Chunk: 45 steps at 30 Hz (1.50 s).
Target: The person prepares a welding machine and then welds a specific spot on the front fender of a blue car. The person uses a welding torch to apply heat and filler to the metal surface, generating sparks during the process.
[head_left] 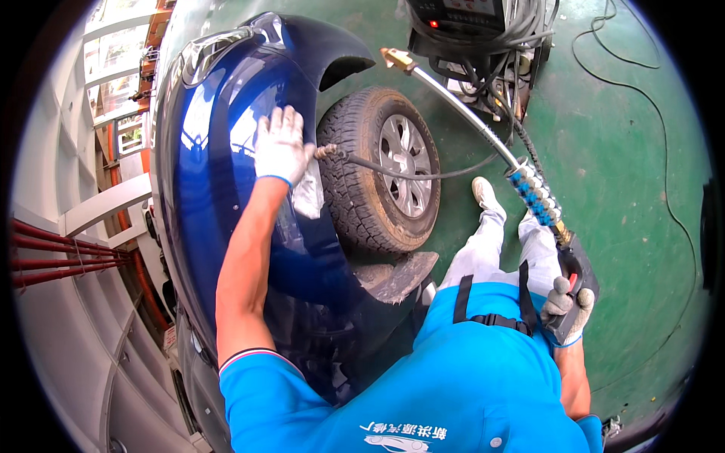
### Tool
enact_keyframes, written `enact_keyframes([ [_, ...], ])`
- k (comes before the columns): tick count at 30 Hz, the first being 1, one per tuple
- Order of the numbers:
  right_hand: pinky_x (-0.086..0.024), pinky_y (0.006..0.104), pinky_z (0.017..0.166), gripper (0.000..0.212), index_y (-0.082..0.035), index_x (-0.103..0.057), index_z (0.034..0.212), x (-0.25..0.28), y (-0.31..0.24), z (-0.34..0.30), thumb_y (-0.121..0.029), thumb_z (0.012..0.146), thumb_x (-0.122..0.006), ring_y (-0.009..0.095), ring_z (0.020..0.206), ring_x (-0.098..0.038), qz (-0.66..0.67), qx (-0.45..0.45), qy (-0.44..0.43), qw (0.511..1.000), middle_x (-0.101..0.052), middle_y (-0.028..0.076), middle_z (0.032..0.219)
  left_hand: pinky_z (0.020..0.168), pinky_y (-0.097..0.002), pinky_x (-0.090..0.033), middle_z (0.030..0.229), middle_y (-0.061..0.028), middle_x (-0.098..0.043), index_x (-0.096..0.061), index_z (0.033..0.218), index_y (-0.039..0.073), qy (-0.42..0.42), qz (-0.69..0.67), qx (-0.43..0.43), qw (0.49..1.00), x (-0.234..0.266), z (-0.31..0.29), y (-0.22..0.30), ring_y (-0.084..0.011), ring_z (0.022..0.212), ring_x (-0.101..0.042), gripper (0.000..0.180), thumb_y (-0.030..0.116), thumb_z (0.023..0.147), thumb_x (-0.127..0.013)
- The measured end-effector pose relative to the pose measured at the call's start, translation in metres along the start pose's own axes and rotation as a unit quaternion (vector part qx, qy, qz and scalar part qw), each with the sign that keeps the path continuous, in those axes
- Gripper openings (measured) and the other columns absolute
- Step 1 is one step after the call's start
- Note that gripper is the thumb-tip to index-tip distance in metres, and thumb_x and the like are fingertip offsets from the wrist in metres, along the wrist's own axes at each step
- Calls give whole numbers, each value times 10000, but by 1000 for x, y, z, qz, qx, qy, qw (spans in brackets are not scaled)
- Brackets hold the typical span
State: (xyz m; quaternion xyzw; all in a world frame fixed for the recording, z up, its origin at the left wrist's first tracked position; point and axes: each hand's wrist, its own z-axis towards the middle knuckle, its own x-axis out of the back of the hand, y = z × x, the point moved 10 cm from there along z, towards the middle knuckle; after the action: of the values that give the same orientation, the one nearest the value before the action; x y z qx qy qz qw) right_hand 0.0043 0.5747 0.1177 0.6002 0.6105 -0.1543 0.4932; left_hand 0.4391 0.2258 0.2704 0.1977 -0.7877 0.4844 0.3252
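My left hand [280, 145], in a white work glove, lies flat and spread on the dark blue fender [219, 151] just above the wheel arch, fingers apart and clamped on nothing, with a pale rag [310, 195] hanging under the palm against the panel. My right hand [568, 308], also gloved, is closed round the grip of a long spray lance [468, 113] that runs up and away from me to a brass nozzle [396, 57], which hangs above the tyre [381, 170] and points toward the arch. From here I judge the chief risk is a slip: the left hand bears on a curved, glossy panel, and if the rag slides the arm could drop toward the tyre. The lance is long and held at one end only, so I'd expect its tip to swing and knock the paint. A black hose [408, 172] crosses the tread, and more cables [642, 90] loop over the green floor [642, 189] near my feet, an easy trip. As for signs, the machine [472, 23] at the top carries a small red lamp and a pale panel, too small to make out, and my blue shirt [453, 385] bears a white printed emblem low on the chest.
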Motion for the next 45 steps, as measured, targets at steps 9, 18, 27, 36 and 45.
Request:
enact_keyframes([
  [9,-449,319,634,607,15,-450,1323,25,-21,-23,-182,784,-649,146,665,-462,14,-11,29,999,-581,70,952,1201,-507,-208,1496,-214,-429,-479,1403,-40,-117,-85,-84,986,9,-150,98,-353,1444,-326,806,423,792,-726],
  [18,-493,312,633,694,-60,-347,1434,-1,-39,-33,-152,809,-635,175,704,-548,-86,-23,48,995,-643,135,997,1120,-436,-364,1458,-305,-427,-425,1392,-99,-371,-242,97,891,-22,-145,146,-388,1360,-436,823,443,823,-671],
  [27,-502,326,495,492,166,-585,980,-45,11,-16,-213,697,-719,235,517,-571,-353,-36,107,929,-612,177,680,798,-414,-555,731,-40,-615,-589,982,61,10,-930,316,-190,48,-84,253,-208,698,-635,200,258,1012,-573],
  [36,-512,337,500,488,162,-580,1007,-38,34,-9,-193,713,-739,242,523,-578,-365,-50,108,923,-602,179,681,771,-415,-544,641,-4,-543,-600,937,88,12,-902,388,-191,21,-120,243,-171,604,-569,147,225,991,-604],
  [45,-524,340,529,483,163,-576,989,-31,41,-9,-198,724,-756,243,558,-602,-335,-73,93,935,-611,187,690,797,-429,-527,638,1,-527,-595,945,98,25,-910,368,-189,23,-123,237,-172,608,-556,125,214,990,-599],
])
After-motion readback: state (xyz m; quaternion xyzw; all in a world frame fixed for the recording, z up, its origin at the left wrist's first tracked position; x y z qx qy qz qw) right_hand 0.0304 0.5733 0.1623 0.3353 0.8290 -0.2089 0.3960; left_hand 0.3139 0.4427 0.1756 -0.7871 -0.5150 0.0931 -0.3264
